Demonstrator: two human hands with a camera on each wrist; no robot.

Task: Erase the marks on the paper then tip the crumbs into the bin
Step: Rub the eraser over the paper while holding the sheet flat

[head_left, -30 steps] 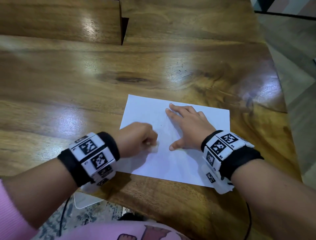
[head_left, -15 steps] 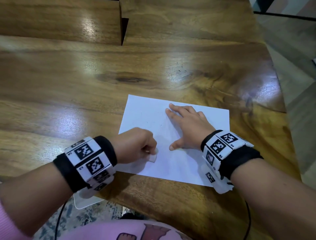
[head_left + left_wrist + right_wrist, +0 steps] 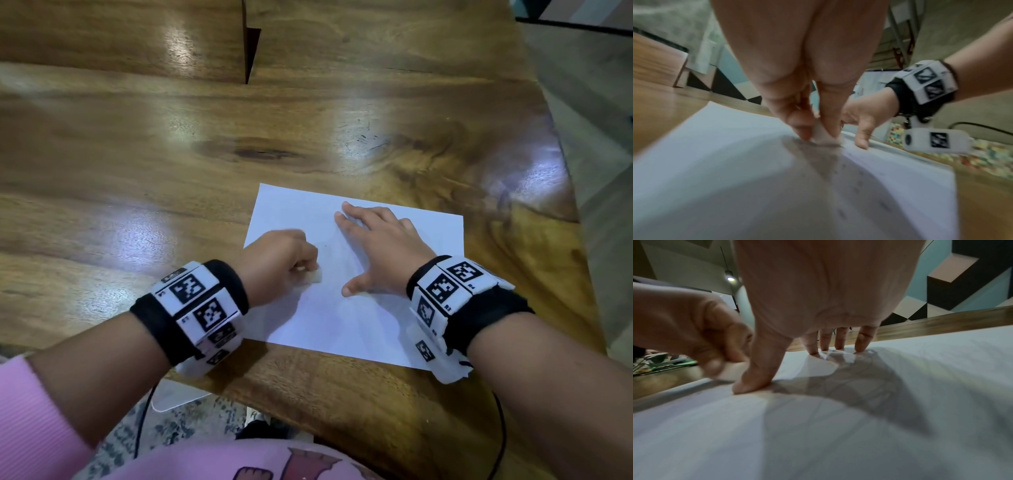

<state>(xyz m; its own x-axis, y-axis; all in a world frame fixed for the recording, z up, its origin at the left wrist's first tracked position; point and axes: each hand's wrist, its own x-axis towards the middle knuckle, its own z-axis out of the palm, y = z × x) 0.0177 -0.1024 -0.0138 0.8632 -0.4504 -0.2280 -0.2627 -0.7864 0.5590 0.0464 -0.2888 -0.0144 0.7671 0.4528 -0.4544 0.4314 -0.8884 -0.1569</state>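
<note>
A white sheet of paper [image 3: 356, 322] lies near the front right edge of the wooden table [image 3: 171, 164]. My left hand [image 3: 284, 263] pinches a small white eraser [image 3: 313, 275] and presses its tip on the sheet's left half; the left wrist view shows the eraser [image 3: 821, 134] between thumb and fingers with faint grey marks and crumbs [image 3: 840, 164] just before it. My right hand [image 3: 380, 246] lies flat on the paper with fingers spread, holding it down. In the right wrist view its fingertips [image 3: 860, 344] and thumb press the paper [image 3: 838, 434], over faint pencil lines.
The table's right edge [image 3: 582, 219] drops to a tiled floor. A gap [image 3: 248, 48] between two wooden panels sits at the back. Below the front edge lie a patterned rug [image 3: 191, 421] and a white flat object [image 3: 174, 394]. No bin shows in any view.
My left hand with the eraser slid down toward the paper's near edge, then back up and slightly right. The right hand stayed flat in place.
</note>
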